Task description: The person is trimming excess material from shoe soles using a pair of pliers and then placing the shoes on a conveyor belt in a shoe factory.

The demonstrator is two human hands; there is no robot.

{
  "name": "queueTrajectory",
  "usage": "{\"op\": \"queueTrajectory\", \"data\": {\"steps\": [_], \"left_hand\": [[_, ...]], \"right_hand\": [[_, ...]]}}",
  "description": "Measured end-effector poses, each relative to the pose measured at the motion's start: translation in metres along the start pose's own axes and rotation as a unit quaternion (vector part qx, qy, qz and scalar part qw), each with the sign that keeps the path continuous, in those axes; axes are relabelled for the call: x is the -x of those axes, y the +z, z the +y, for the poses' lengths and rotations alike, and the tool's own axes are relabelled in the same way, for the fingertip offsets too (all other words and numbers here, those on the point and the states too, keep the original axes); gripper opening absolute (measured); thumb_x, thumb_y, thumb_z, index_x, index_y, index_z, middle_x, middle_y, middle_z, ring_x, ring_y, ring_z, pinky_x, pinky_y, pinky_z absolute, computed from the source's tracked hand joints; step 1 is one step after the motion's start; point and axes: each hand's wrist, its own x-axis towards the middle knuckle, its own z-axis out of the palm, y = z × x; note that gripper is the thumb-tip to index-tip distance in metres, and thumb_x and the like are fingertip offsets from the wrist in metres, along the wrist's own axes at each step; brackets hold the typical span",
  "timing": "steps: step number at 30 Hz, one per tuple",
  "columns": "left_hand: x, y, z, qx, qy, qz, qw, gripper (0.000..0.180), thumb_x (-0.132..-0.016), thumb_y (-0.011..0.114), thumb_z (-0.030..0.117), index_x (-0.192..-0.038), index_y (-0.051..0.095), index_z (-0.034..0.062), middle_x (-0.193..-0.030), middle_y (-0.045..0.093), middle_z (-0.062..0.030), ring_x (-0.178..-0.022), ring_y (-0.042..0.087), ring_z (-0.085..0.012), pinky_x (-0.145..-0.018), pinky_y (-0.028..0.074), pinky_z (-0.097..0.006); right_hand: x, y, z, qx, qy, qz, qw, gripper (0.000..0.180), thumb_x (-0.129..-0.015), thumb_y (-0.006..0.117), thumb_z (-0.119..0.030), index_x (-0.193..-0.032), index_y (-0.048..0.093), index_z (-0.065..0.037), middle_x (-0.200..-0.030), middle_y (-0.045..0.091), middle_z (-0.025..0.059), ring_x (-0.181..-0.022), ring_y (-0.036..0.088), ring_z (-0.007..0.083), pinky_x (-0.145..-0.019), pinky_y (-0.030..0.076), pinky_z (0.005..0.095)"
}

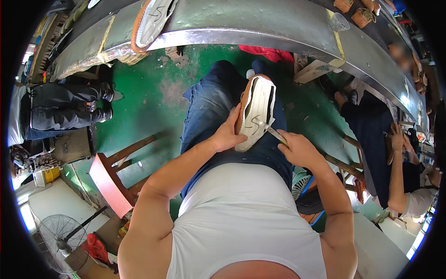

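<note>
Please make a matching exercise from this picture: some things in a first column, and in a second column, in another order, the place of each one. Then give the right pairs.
Column one:
1. left hand
2. right hand
3. red wooden stool
4. floor fan

Column two:
A. on the green floor, to the person's left
B. grips a thin metal tool whose tip is on the white sole
C. bottom left corner of the picture
D. steadies the side of the shoe that lies sole-up on the lap

Right pairs: 1-D, 2-B, 3-A, 4-C.
</note>
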Motion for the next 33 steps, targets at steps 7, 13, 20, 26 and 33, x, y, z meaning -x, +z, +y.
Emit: {"op": "queueTrajectory", "data": {"steps": [7, 13, 20, 26, 33], "left_hand": [[0.000, 0.009, -0.020, -0.020, 0.026, -0.001, 0.999, 0.101, -0.083, 0.067, 0.014, -0.158, 0.001, 0.0019, -0.158, 0.029, -0.0200, -0.144, 0.032, -0.0254, -0.117, 0.027, -0.030], [-0.025, 0.030, -0.016, 0.434, -0.109, 0.139, 0.883, 0.063, -0.107, 0.033, 0.042, -0.155, 0.027, 0.0022, -0.154, 0.039, -0.0194, -0.140, 0.039, -0.0249, -0.114, 0.031, -0.031], [-0.033, 0.021, -0.017, 0.010, -0.076, 0.265, 0.961, 0.052, -0.108, 0.030, 0.034, -0.137, 0.053, -0.0022, -0.129, 0.061, -0.0259, -0.125, 0.055, -0.0401, -0.106, 0.043, -0.039], [-0.033, 0.023, -0.032, -0.088, 0.120, 0.270, 0.952, 0.047, -0.105, 0.040, 0.024, -0.146, 0.042, 0.0017, -0.144, 0.046, -0.0288, -0.133, 0.046, -0.0420, -0.107, 0.043, -0.041], [-0.035, 0.003, -0.012, -0.256, 0.189, 0.126, 0.940, 0.055, -0.100, 0.049, 0.020, -0.153, 0.035, 0.0163, -0.158, 0.019, -0.0296, -0.136, 0.040, -0.0473, -0.111, 0.040, -0.042]], "right_hand": [[-0.026, -0.013, -0.036, 0.293, -0.089, 0.013, 0.952, 0.036, -0.087, 0.062, -0.016, -0.114, 0.060, 0.007, -0.095, 0.067, 0.0238, -0.091, 0.067, 0.0375, -0.075, 0.054, 0.0481], [-0.030, 0.025, -0.027, 0.113, -0.059, -0.051, 0.991, 0.020, -0.088, 0.064, -0.016, -0.093, 0.055, 0.001, -0.086, 0.065, 0.0235, -0.080, 0.065, 0.0418, -0.072, 0.051, 0.0496], [-0.027, 0.013, -0.018, 0.119, -0.093, 0.045, 0.988, 0.043, -0.087, 0.062, -0.011, -0.124, 0.051, 0.007, -0.108, 0.061, 0.0273, -0.101, 0.061, 0.0427, -0.086, 0.052, 0.0455], [-0.060, 0.012, -0.002, 0.182, -0.080, 0.103, 0.975, 0.042, -0.086, 0.064, -0.008, -0.125, 0.051, 0.004, -0.110, 0.062, 0.0240, -0.098, 0.063, 0.0408, -0.084, 0.053, 0.0445], [-0.061, 0.015, 0.038, 0.061, -0.071, 0.064, 0.994, 0.022, -0.090, 0.064, -0.015, -0.106, 0.058, -0.001, -0.090, 0.066, 0.0203, -0.083, 0.066, 0.0396, -0.072, 0.054, 0.0452]]}}
